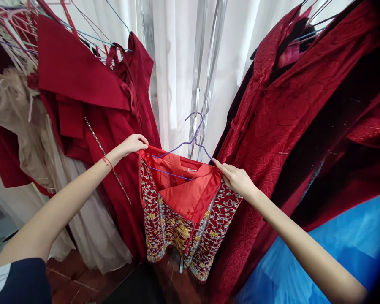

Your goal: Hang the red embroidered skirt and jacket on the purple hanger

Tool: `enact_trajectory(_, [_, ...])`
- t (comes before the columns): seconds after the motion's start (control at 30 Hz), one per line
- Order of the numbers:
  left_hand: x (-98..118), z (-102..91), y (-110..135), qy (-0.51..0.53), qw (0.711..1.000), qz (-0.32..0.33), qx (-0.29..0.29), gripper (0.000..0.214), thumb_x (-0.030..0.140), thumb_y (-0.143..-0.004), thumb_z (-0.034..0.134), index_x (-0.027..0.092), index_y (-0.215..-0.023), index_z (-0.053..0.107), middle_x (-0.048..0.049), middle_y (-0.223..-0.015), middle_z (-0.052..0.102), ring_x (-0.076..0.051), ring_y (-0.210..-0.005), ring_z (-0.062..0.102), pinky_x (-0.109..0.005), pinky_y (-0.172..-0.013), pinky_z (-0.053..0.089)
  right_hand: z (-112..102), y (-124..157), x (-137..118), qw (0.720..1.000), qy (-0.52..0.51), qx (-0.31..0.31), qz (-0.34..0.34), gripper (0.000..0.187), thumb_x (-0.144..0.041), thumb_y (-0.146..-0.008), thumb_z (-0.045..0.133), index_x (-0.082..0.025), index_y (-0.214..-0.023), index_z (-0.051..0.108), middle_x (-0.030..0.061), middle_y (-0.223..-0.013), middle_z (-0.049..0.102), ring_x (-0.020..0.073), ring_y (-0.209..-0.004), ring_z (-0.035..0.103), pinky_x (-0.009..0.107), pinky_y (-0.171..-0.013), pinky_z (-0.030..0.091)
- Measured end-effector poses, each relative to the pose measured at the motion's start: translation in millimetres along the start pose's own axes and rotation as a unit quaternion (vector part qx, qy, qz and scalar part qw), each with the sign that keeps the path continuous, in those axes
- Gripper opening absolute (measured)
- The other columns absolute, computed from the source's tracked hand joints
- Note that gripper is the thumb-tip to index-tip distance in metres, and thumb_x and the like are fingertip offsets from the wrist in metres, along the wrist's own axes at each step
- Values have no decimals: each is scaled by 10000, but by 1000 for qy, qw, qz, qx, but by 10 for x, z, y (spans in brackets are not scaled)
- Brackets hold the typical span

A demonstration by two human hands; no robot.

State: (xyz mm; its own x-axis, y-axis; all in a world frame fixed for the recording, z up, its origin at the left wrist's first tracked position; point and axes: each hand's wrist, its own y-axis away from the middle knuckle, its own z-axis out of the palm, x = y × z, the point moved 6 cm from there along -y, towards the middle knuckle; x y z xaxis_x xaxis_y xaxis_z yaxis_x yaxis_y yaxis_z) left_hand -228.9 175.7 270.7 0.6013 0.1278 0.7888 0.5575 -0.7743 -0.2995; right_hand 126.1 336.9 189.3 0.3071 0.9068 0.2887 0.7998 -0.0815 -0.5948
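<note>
A red skirt (pixel 182 228) with silver and gold embroidery hangs in front of me, its shiny red lining showing at the open top. Inside that opening sits a purple wire hanger (pixel 196 134), hook upward and not hung on anything I can see. My left hand (pixel 134 144), with a red string bracelet on the wrist, is closed on the upper left corner of the skirt. At the upper right corner, my right hand (pixel 236 177) pinches the waist edge beside the hanger's end. A small white label (pixel 192 169) shows on the lining.
Dark red dresses (pixel 82 80) and pale tulle gowns (pixel 91 219) hang at the left. Patterned red garments (pixel 281 114) crowd the right, above blue tulle (pixel 338 249). Behind are white curtains (pixel 174 63) and metal poles (pixel 205 55); brown tiles (pixel 69 270) lie below.
</note>
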Motion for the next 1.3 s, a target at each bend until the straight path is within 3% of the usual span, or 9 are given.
enact_trajectory(0.13, [352, 139, -36, 32, 999, -3, 41, 171, 94, -561, 667, 139, -722, 632, 10, -541, 583, -103, -474, 505, -244, -517, 385, -50, 21, 11, 998, 57, -6, -19, 621, -106, -918, 335, -137, -1531, 237, 90, -885, 649, 215, -780, 607, 280, -546, 475])
enact_trajectory(0.27, [520, 366, 26, 84, 996, 6, -12, 203, 115, -611, 629, 126, -814, 635, -4, -599, 609, -103, -511, 523, -241, -537, 399, -88, 45, 11, 998, 58, -7, -21, 639, -105, -915, 337, -123, -1539, 202, 93, -912, 645, 212, -807, 611, 275, -563, 479])
enact_trajectory(0.5, [-19, 1, 173, -220, 972, 15, -76, 447, 329, -569, 768, 138, -954, 648, 72, -494, 505, -110, -469, 459, -223, -461, 292, 27, 26, -41, 999, 37, -6, 26, 555, -160, -958, 325, -115, -1509, 276, 80, -889, 634, 196, -787, 601, 259, -572, 476])
enact_trajectory(0.6, [-205, -65, 251, -296, 949, 21, -102, 590, 518, -554, 787, 147, -1002, 692, 12, -620, 627, -160, -601, 573, -238, -527, 368, 52, 27, 11, 999, 31, 4, 28, 540, -158, -956, 332, -118, -1494, 318, 84, -907, 640, 200, -818, 607, 263, -596, 488])
enact_trajectory(0.77, [-295, 125, 315, -414, 906, -14, -83, 350, 504, -744, 628, 201, -866, 754, -72, -824, 734, -252, -834, 677, -281, -688, 461, -2, 23, 61, 999, 37, 10, 21, 554, -169, -948, 352, -136, -1500, 327, 80, -891, 637, 204, -817, 613, 257, -561, 481])
enact_trajectory(0.9, [-353, 297, 335, -431, 902, -36, 22, 333, 307, -863, 460, 268, -1102, 688, -87, -1119, 725, -278, -1019, 675, -328, -776, 494, -48, 8, 13, 999, 42, 19, 22, 552, -178, -952, 354, -142, -1503, 329, 70, -853, 622, 195, -773, 611, 249, -531, 470])
enact_trajectory(1.03, [-508, 465, 356, -421, 904, -28, 73, 355, 234, -919, 345, 169, -1183, 574, -149, -1010, 732, -279, -952, 700, -325, -738, 488, -35, 0, -27, 999, 36, 18, 26, 533, -197, -966, 346, -136, -1495, 340, 66, -842, 609, 189, -750, 608, 249, -535, 476])
enact_trajectory(1.17, [-520, 528, 370, -441, 892, 4, 98, 405, 444, -953, 331, 166, -1123, 572, -143, -903, 733, -306, -907, 706, -350, -755, 481, -23, 7, -35, 999, 27, 13, 36, 535, -192, -961, 349, -136, -1493, 347, 66, -846, 610, 186, -739, 606, 251, -546, 478])
enact_trajectory(1.3, [-471, 548, 361, -462, 881, -11, 102, 667, 723, -798, 458, 135, -1075, 606, -178, -911, 727, -354, -919, 693, -377, -758, 488, -22, 19, -39, 999, 31, 11, 39, 525, -189, -960, 346, -139, -1483, 360, 62, -842, 607, 187, -747, 612, 254, -555, 480])
